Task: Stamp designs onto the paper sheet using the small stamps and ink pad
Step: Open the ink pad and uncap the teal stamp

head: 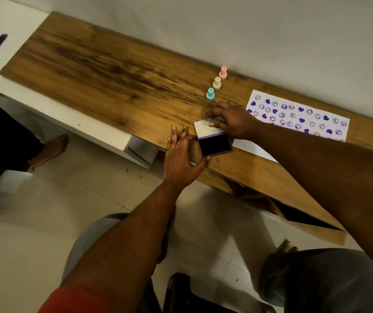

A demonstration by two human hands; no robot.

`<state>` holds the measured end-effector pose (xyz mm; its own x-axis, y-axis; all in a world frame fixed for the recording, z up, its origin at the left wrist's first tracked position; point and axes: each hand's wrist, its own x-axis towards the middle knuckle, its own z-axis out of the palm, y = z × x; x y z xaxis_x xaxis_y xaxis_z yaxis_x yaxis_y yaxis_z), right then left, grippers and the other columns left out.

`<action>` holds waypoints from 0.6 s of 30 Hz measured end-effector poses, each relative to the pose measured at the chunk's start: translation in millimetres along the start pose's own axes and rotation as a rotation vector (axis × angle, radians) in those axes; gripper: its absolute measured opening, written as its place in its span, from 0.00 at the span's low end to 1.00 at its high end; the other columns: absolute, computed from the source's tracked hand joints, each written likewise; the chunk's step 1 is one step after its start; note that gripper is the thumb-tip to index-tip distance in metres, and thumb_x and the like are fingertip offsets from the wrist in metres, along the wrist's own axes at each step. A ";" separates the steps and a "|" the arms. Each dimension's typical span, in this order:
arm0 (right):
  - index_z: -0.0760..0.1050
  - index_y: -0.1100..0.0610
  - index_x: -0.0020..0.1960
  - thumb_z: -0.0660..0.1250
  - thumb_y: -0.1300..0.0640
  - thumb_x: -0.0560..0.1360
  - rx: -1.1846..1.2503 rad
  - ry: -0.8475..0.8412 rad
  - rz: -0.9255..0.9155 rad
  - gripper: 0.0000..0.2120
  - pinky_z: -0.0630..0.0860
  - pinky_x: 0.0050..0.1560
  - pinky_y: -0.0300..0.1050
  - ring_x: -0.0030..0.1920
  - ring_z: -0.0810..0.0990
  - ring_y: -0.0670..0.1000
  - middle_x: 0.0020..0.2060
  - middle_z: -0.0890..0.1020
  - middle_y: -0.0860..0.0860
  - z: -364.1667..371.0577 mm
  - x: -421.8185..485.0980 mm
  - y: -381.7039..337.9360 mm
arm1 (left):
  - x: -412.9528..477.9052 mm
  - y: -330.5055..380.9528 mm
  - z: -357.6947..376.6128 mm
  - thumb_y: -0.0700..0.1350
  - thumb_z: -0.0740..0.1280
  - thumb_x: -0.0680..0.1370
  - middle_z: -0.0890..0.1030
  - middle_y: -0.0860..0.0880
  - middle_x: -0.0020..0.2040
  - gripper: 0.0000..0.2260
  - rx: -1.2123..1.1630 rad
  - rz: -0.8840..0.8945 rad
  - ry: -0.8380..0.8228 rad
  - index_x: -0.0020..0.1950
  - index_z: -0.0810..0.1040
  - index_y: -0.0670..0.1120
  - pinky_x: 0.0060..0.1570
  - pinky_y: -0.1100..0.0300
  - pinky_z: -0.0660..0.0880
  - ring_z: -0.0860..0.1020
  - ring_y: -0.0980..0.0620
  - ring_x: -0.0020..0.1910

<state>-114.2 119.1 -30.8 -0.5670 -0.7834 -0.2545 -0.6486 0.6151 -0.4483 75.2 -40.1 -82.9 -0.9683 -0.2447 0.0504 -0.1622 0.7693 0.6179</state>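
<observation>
While the small purple ink pad (214,144) lies open near the front edge of the long brown wooden table (104,71), left hand (182,154) fingers spread — thumb touching its base, right hand (230,119) pressing the raised white lid, white paper sheet (298,116) with purple stamps lengthwise along the table, three pastel stamps (216,83) upright — white wall behind, pale tiled floor.

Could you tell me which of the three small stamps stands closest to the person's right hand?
The teal stamp is closest to the right hand. It ends the row on the hand's side; the cream stamp and pink stamp stand farther back, toward the wall.
</observation>
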 end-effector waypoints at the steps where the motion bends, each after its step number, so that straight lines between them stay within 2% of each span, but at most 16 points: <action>1: 0.74 0.49 0.72 0.63 0.44 0.83 0.011 0.002 -0.004 0.20 0.68 0.70 0.59 0.73 0.68 0.56 0.73 0.72 0.51 -0.6 -1.3 -0.4 | 0.0 1.1 -0.6 0.65 0.73 0.76 0.62 0.46 0.84 0.32 -0.007 -0.004 -0.004 0.73 0.74 0.48 0.80 0.37 0.58 0.48 0.46 0.86; 3: 0.76 0.51 0.70 0.66 0.45 0.82 0.031 0.055 -0.019 0.19 0.72 0.65 0.54 0.69 0.72 0.54 0.69 0.76 0.51 -1.8 -3.4 -1.3 | 1.1 3.2 -3.9 0.66 0.73 0.75 0.62 0.46 0.84 0.33 -0.034 -0.004 -0.002 0.73 0.74 0.48 0.80 0.37 0.57 0.47 0.46 0.86; 5: 0.80 0.51 0.64 0.67 0.46 0.81 0.016 0.233 -0.017 0.15 0.74 0.53 0.47 0.61 0.77 0.53 0.61 0.81 0.51 -4.9 -2.9 -2.7 | 5.5 6.1 -8.6 0.68 0.72 0.75 0.62 0.47 0.84 0.34 -0.061 0.028 0.024 0.73 0.74 0.48 0.81 0.38 0.55 0.47 0.47 0.86; 6: 0.81 0.51 0.62 0.67 0.47 0.81 -0.005 0.351 0.008 0.13 0.72 0.48 0.44 0.57 0.79 0.53 0.58 0.82 0.51 -8.2 -1.6 -4.8 | 9.3 7.8 -11.5 0.70 0.71 0.75 0.62 0.48 0.84 0.35 -0.066 0.047 0.043 0.73 0.74 0.48 0.81 0.39 0.54 0.48 0.48 0.86; 8: 0.80 0.50 0.61 0.64 0.47 0.82 -0.045 0.548 0.079 0.12 0.69 0.45 0.42 0.52 0.81 0.53 0.55 0.84 0.50 -18.4 3.3 -11.7 | 19.8 10.9 -18.7 0.72 0.69 0.74 0.62 0.49 0.84 0.36 -0.080 0.058 0.077 0.73 0.74 0.50 0.80 0.42 0.52 0.48 0.50 0.86; 9: 0.79 0.49 0.62 0.64 0.47 0.82 -0.074 0.589 0.101 0.13 0.70 0.45 0.42 0.52 0.82 0.54 0.55 0.84 0.51 -23.5 8.0 -14.6 | 25.8 11.6 -22.5 0.73 0.69 0.74 0.63 0.50 0.84 0.35 -0.091 0.056 0.092 0.73 0.74 0.50 0.79 0.43 0.52 0.49 0.51 0.86; 10: 0.78 0.50 0.65 0.63 0.47 0.82 -0.116 0.579 0.117 0.14 0.73 0.45 0.44 0.52 0.82 0.56 0.56 0.84 0.53 -27.5 13.8 -17.0 | 31.5 11.2 -26.4 0.72 0.69 0.74 0.64 0.50 0.84 0.34 -0.100 0.054 0.110 0.72 0.74 0.51 0.78 0.43 0.53 0.49 0.51 0.86; 13: 0.74 0.52 0.70 0.64 0.47 0.82 -0.285 0.407 0.181 0.19 0.78 0.51 0.51 0.56 0.82 0.61 0.59 0.83 0.58 -33.1 31.6 -20.7 | 43.3 5.4 -36.6 0.70 0.70 0.75 0.66 0.52 0.83 0.31 -0.103 0.032 0.158 0.71 0.74 0.54 0.76 0.45 0.55 0.51 0.51 0.85; 16: 0.76 0.54 0.66 0.63 0.47 0.82 -0.348 0.341 0.213 0.16 0.78 0.49 0.52 0.54 0.82 0.62 0.56 0.83 0.59 -29.2 43.8 -19.9 | 51.1 0.1 -41.8 0.67 0.71 0.76 0.69 0.52 0.81 0.27 -0.096 -0.015 0.198 0.70 0.75 0.54 0.74 0.49 0.53 0.52 0.51 0.85; 18: 0.76 0.55 0.64 0.62 0.48 0.82 -0.327 0.347 0.196 0.15 0.76 0.47 0.50 0.53 0.82 0.62 0.55 0.83 0.59 -24.3 50.2 -20.5 | 55.0 -0.1 -42.5 0.64 0.71 0.78 0.72 0.51 0.79 0.25 -0.097 -0.048 0.203 0.70 0.76 0.54 0.76 0.47 0.55 0.55 0.50 0.85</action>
<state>-141.7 69.3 -13.6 -0.7926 -0.6095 0.0171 -0.6072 0.7862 -0.1148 30.0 -78.7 -46.8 -0.9002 -0.4010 0.1697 -0.1789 0.6960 0.6954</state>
